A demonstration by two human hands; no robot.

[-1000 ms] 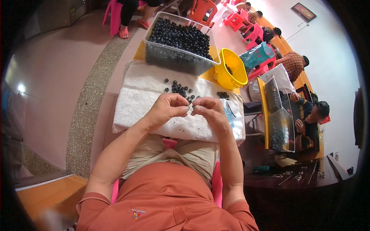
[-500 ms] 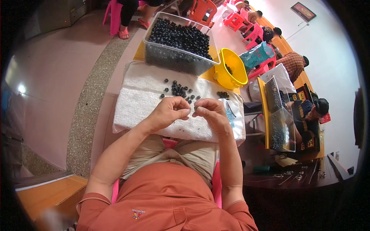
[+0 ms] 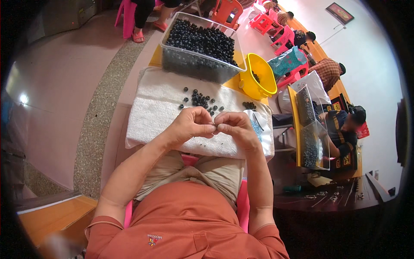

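A room of pink and red plastic chairs (image 3: pixel 276 26), with other people seated along a long table (image 3: pixel 327 198) at the right, surrounds the work. Nearer lies a white towel (image 3: pixel 159 108) spread over the lap surface; beyond it stand a clear bin of dark beads (image 3: pixel 200 45) and a yellow bucket (image 3: pixel 258 77). Loose beads (image 3: pixel 200 100) scatter on the towel. The left hand (image 3: pixel 189 127) and right hand (image 3: pixel 235 129) meet fingertip to fingertip — pinched narrow on something too small to make out, probably one bead being fitted. The next move likely calls for a steady, fine pinch.
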